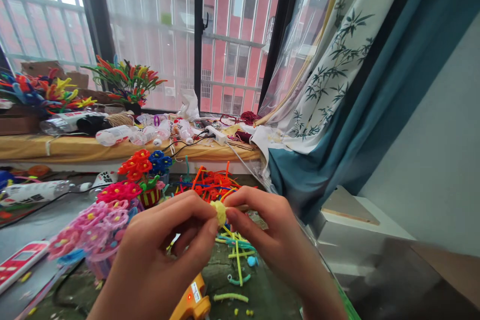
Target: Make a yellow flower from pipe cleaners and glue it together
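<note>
A small fuzzy yellow coil of pipe cleaner [218,213] is pinched between the fingertips of both hands, above the middle of the work table. My left hand [168,240] grips its left side between thumb and index finger. From the right, my right hand [268,230] holds it with thumb and index finger pressed together. Below the left hand lies an orange glue gun [195,300] with a small red light, partly hidden by the wrist. Cut yellow and teal pipe cleaner pieces [237,255] are scattered under the hands.
Pink pipe cleaner flowers [99,225] stand left of my left hand, with red flowers [135,164] and blue flowers [160,161] behind. Orange-red stems [212,184] lie beyond the hands. Plastic bottles [114,135] and a power strip [216,135] crowd the sill. A blue curtain [318,175] hangs right.
</note>
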Available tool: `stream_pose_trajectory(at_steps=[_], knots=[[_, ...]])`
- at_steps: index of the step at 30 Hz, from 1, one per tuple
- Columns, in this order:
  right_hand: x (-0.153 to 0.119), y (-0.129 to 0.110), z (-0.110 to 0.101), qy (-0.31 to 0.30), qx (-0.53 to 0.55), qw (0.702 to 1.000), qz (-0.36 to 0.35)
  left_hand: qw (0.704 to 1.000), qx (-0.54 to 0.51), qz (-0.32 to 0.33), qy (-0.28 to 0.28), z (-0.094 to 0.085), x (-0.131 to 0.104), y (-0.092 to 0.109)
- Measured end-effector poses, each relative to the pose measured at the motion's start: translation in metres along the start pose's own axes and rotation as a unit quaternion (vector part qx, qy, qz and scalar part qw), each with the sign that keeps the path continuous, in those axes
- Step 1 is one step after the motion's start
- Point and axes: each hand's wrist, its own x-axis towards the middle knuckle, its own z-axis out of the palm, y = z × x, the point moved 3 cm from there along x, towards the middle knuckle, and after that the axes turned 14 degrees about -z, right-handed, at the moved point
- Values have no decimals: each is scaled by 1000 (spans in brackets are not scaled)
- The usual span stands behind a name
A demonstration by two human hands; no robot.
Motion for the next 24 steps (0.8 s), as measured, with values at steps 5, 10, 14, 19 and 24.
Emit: stream_pose_trajectory(at_steps=[5,10,14,19,24], knots=[[1,2,0,7,13,1000,-12,1000,4,-12,-5,0,1,-2],[1,3,0,18,5,1000,-19,998,51,26,-3,-2,3,-2],[1,3,0,36,-10,999,-24,995,83,45,33,-2,3,0],[1,1,2,34,-37,998,-41,995,90,41,32,-2,3,-1],[1,0,6,17,-81,994,-66,992,99,54,56,-3,3,1]])
